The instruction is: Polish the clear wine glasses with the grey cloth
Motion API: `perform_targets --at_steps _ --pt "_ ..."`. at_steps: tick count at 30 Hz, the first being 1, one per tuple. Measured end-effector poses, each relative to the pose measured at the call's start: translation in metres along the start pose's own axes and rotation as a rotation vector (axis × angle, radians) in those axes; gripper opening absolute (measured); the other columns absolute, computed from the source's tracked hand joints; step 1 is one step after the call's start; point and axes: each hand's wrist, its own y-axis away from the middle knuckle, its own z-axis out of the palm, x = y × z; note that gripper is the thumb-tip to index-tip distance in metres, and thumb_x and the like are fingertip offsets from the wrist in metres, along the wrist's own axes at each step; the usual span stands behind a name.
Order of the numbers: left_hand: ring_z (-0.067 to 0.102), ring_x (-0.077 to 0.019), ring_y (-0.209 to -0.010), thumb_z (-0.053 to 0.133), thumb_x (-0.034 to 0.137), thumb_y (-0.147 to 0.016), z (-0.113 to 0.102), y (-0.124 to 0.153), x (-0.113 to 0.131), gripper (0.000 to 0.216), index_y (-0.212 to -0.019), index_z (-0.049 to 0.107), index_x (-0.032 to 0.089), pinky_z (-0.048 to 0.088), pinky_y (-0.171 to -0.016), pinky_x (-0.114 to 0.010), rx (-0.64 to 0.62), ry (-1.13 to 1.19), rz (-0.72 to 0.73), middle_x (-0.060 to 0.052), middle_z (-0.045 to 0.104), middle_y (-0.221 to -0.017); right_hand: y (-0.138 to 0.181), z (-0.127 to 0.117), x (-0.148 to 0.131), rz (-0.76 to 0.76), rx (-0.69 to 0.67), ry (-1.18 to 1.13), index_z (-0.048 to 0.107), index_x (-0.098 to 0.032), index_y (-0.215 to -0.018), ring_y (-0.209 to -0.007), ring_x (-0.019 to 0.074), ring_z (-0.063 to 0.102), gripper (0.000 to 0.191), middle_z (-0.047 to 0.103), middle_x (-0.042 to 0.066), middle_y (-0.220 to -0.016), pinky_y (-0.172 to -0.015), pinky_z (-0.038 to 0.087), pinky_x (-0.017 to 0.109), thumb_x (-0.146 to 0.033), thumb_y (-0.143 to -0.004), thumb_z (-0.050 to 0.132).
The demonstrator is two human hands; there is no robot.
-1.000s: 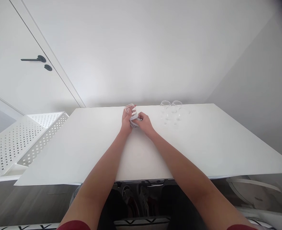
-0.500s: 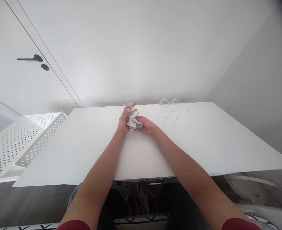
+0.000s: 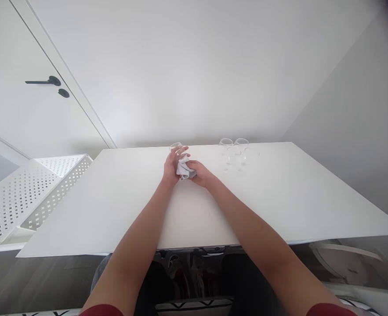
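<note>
Head view: the left hand's [image 3: 171, 169] grip is around a clear glass [image 3: 175, 145], the right hand's [image 3: 201, 172] closed on a white cloth [image 3: 183, 167] between them, over the white surface [image 3: 131, 202]; other glasses [image 3: 226, 142] stand to the right

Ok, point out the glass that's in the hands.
The leftmost glass, by the cloth; the other glasses stand untouched on the table, to the right.

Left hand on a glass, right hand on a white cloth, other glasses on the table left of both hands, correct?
Wrong side: the head view shows the other glasses on the table, to the right. Left hand on glass, right hand on white cloth: yes.
</note>
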Motion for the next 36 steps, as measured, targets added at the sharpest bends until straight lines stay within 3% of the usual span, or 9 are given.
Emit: perform_targets --at_steps 3,5,8,12,17,21,25,32,36 --pt "0.070 -0.0290 -0.115 0.077 0.057 -0.084 -0.002 -0.001 -0.004 0.049 -0.119 0.067 0.024 0.058 -0.091 -0.041 0.090 -0.093 0.094 -0.013 0.067 -0.138 -0.002 0.001 0.005 -0.135 0.307 0.394 0.063 -0.022 -0.084 -0.078 0.0213 0.060 0.018 0.066 0.004 -0.080 -0.069 0.046 0.032 -0.039 -0.084 0.069" --pt "0.070 -0.0306 -0.117 0.079 0.055 -0.083 -0.003 -0.002 -0.006 0.048 -0.117 0.066 0.024 0.057 -0.094 -0.043 0.126 -0.106 0.108 -0.014 0.068 -0.136 -0.005 0.001 0.008 -0.167 0.389 0.511 0.064 -0.023 -0.083 -0.076 0.0206 0.059 0.015 0.066 0.003 -0.078 -0.069 0.043 0.031 -0.037 -0.085 0.066" --pt "0.069 -0.0337 -0.121 0.077 0.059 -0.084 -0.003 -0.003 -0.007 0.048 -0.112 0.068 0.021 0.055 -0.101 -0.048 0.120 -0.039 0.061 -0.016 0.067 -0.136 -0.010 -0.001 0.009 -0.101 0.359 0.270 0.068 -0.021 -0.082 -0.074 0.0186 0.060 0.022 0.068 0.003 -0.079 -0.068 0.044 0.030 -0.040 -0.089 0.061" --pt "0.065 -0.0370 -0.128 0.077 0.059 -0.084 -0.001 -0.003 -0.004 0.049 -0.113 0.068 0.021 0.053 -0.103 -0.051 0.051 -0.006 0.034 -0.016 0.064 -0.140 -0.014 -0.006 0.008 0.089 0.354 -0.242 0.068 -0.018 -0.081 -0.067 0.0176 0.063 0.018 0.070 0.004 -0.076 -0.061 0.048 0.029 -0.036 -0.080 0.073" --pt "0.060 -0.0360 -0.135 0.076 0.052 -0.087 -0.004 -0.002 0.001 0.041 -0.117 0.064 0.028 0.053 -0.095 -0.041 0.050 0.006 0.180 -0.010 0.054 -0.154 -0.017 -0.009 0.010 -0.047 0.636 -0.496 0.067 -0.021 -0.094 -0.065 0.0157 0.066 0.017 0.072 0.004 -0.079 -0.058 0.051 0.026 -0.037 -0.093 0.063" --pt "0.056 -0.0332 -0.140 0.078 0.049 -0.087 -0.002 0.000 0.003 0.046 -0.125 0.058 0.035 0.052 -0.094 -0.038 0.041 -0.012 0.275 -0.007 0.046 -0.161 -0.014 -0.007 0.006 -0.003 0.479 -0.556 0.067 -0.023 -0.106 -0.070 0.0167 0.068 0.025 0.074 0.004 -0.084 -0.058 0.054 0.027 -0.042 -0.099 0.054" --pt "0.058 -0.0362 -0.137 0.083 0.050 -0.081 0.008 0.005 0.001 0.055 -0.127 0.057 0.035 0.054 -0.094 -0.041 -0.091 -0.070 0.217 -0.009 0.045 -0.159 -0.010 -0.002 0.002 0.037 0.307 -0.494 0.066 -0.022 -0.100 -0.068 0.0160 0.066 0.017 0.072 0.003 -0.084 -0.056 0.053 0.026 -0.036 -0.091 0.069" --pt "0.060 -0.0370 -0.135 0.074 0.059 -0.087 0.005 0.004 0.003 0.047 -0.124 0.060 0.034 0.049 -0.101 -0.048 -0.038 -0.029 0.179 -0.009 0.053 -0.152 -0.009 -0.003 -0.002 0.080 0.325 -0.523 0.063 -0.020 -0.090 -0.054 0.0104 0.053 0.022 0.063 0.001 -0.080 -0.044 0.042 0.024 -0.041 -0.091 0.069" --pt "0.059 -0.0314 -0.135 0.072 0.056 -0.089 0.000 0.000 0.001 0.039 -0.117 0.064 0.030 0.049 -0.099 -0.043 0.074 -0.112 0.137 -0.009 0.062 -0.144 -0.007 -0.002 -0.004 -0.116 0.493 -0.258 0.056 -0.023 -0.084 -0.056 0.0108 0.052 0.031 0.056 -0.002 -0.074 -0.044 0.043 0.024 -0.047 -0.087 0.075"
